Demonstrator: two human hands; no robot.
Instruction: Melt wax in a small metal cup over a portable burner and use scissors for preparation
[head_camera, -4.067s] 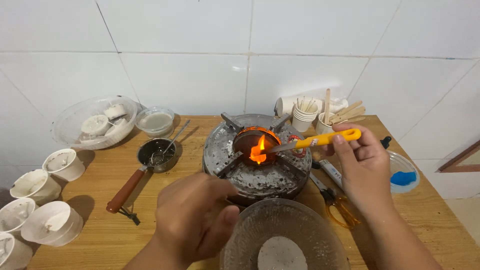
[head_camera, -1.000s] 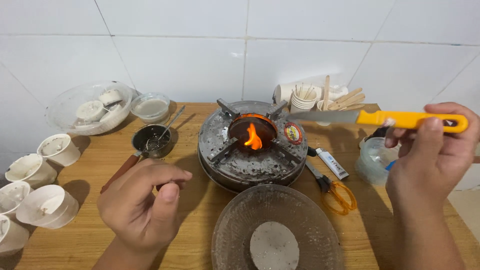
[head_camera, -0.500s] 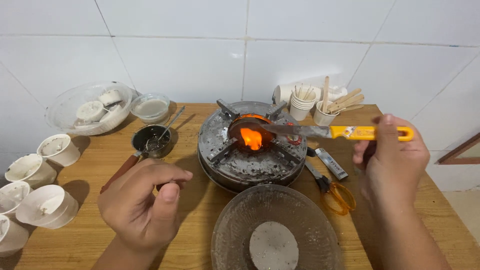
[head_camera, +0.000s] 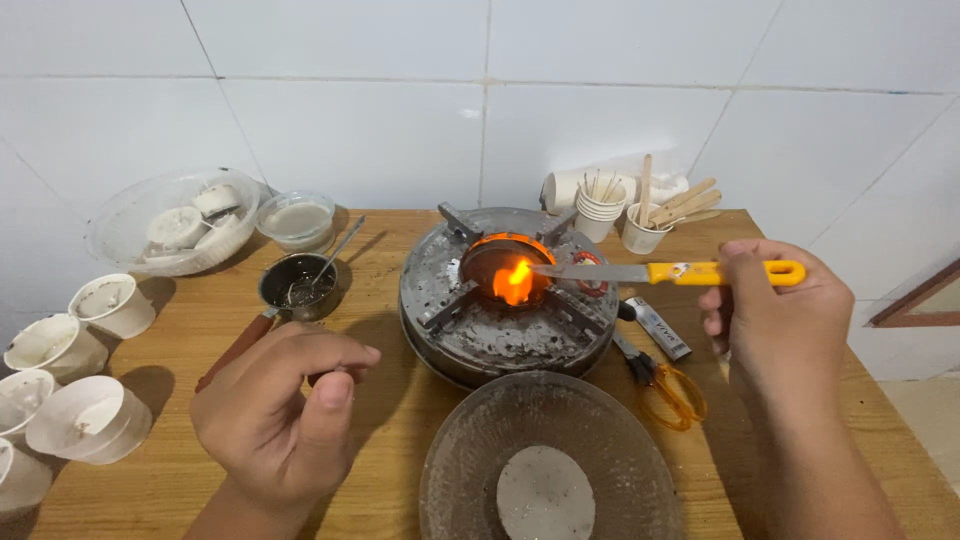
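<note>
The right hand (head_camera: 770, 320) pinches the yellow handle of a knife (head_camera: 660, 272) between thumb and fingers, holding it level over the counter (head_camera: 380, 420). The blade reaches left and its tip sits right at the flame (head_camera: 515, 282), which burns orange in the cup at the centre of the round metal burner (head_camera: 505, 300). The left hand (head_camera: 275, 410) hangs above the near left part of the counter, loosely curled, thumb pressed against the bent forefinger; whether anything is pinched there cannot be told.

Just in front of the burner lies a clear glass bowl (head_camera: 550, 460) with a pale disc on its bottom. To the right of the burner, under the knife handle, a lighter (head_camera: 657, 328) lies on the wood, and orange-handled scissors (head_camera: 665, 390) lie just beside it. Left of the burner stands a small dark pot (head_camera: 298, 285) with a brown handle and a spoon leaning in it. Behind that, a large clear bowl (head_camera: 175, 230) holds white lumps, with a smaller bowl (head_camera: 297, 218) of pale liquid next to it. White paper cups (head_camera: 85, 420) cluster along the left edge. At the back right, more cups hold wooden sticks (head_camera: 665, 210), against the white tiled wall (head_camera: 480, 100).
</note>
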